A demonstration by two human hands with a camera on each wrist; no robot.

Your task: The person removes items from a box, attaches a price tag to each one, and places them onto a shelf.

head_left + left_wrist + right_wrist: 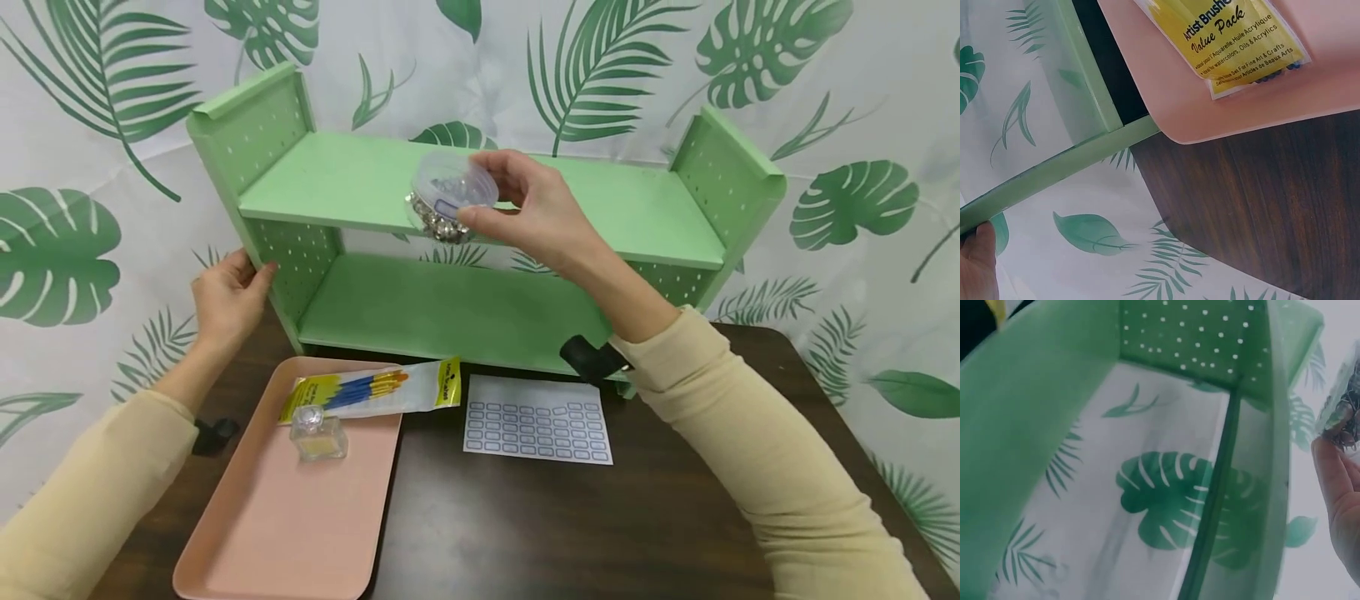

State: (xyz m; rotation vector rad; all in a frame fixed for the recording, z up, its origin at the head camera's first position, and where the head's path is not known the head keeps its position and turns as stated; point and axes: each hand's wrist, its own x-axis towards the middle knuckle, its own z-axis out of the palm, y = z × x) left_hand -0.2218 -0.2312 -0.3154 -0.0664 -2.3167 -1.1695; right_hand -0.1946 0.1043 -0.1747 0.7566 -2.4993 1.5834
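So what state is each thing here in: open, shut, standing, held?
Green shelf: standing upright on the table
Clear jar: held, looks lidded, shiny pieces inside
Right hand: holding the jar
Left hand: gripping the shelf's side edge
Pink tray: lying flat
Brush pack: lying across the tray's edge
Glass bottle: stopper on, in the tray
Label sheet: lying flat, one label askew

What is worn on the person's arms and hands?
Cream, creased long sleeves cover both arms, ending short of the wrists. A black fitting juts out near each sleeve's end. The left hand and right hand are bare, without gloves.
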